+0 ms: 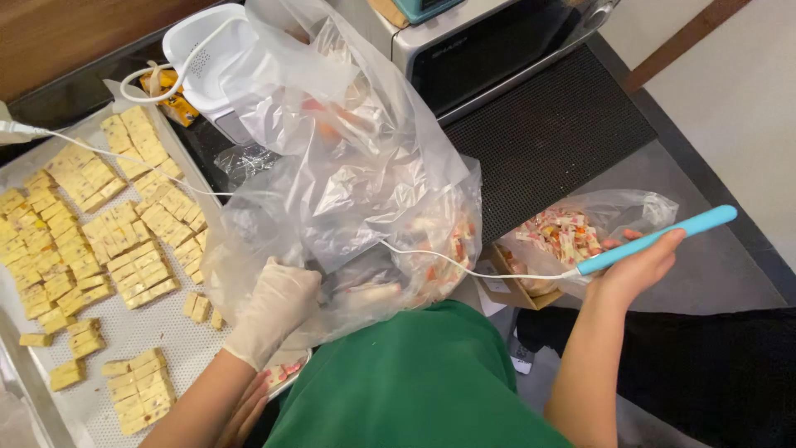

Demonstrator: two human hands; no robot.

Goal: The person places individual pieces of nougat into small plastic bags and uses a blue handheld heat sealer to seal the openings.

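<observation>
Mostly hidden: gloved left hand [274, 311] clamped on bag [348, 166], centre frame
Right hand [638, 265] fingers closed round blue tool [655, 239]; tray [149, 332] cut off at left, bag contents blurred

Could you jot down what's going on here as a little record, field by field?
Left hand: gloved, gripping a big clear bag.
Right hand: bare, holding a blue tool with a white cord.
Tray: lined with rows of yellow cut bars.
Small bag: wrapped candies inside, sitting in a cardboard box.
Behind: oven, dark mat.
Clothing: green apron.
</observation>
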